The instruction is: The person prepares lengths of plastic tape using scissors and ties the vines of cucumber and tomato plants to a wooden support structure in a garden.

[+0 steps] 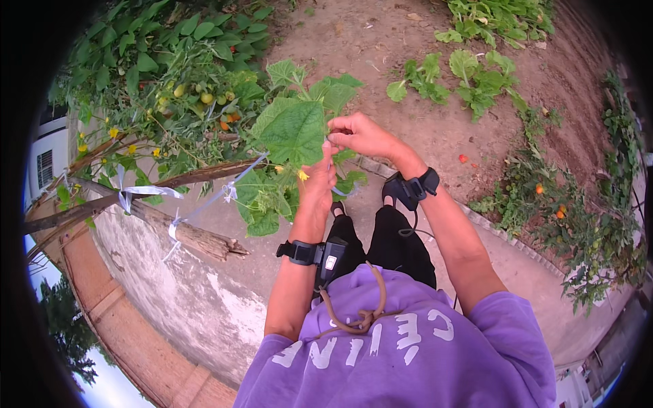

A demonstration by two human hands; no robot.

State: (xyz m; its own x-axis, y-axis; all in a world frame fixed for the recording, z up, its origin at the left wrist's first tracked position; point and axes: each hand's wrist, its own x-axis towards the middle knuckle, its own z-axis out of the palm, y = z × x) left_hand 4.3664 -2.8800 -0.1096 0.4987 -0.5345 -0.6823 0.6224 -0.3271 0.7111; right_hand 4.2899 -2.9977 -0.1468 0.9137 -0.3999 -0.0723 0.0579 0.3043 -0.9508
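Note:
Both of my hands meet at the stem of a leafy cucumber-like vine [296,133] with yellow flowers. My left hand [319,176] is raised below the large leaf, its fingers curled at the stem and partly covered by foliage. From the right, my right hand [359,133] reaches in, thumb and forefinger close together near the left fingertips. What lies between the fingers is too small to tell. A pale plastic tie strip [219,195] runs from the wooden poles to the vine, and part of it hangs just below my hands.
Wooden poles [204,174] bound with white strips [148,190] jut in from the left beside a wall [173,285]. Tomato plants [204,97] grow behind them. Leafy greens [479,81] stand in the soil bed, bordered by a low edging [484,223]; more tomato plants [576,229] are right.

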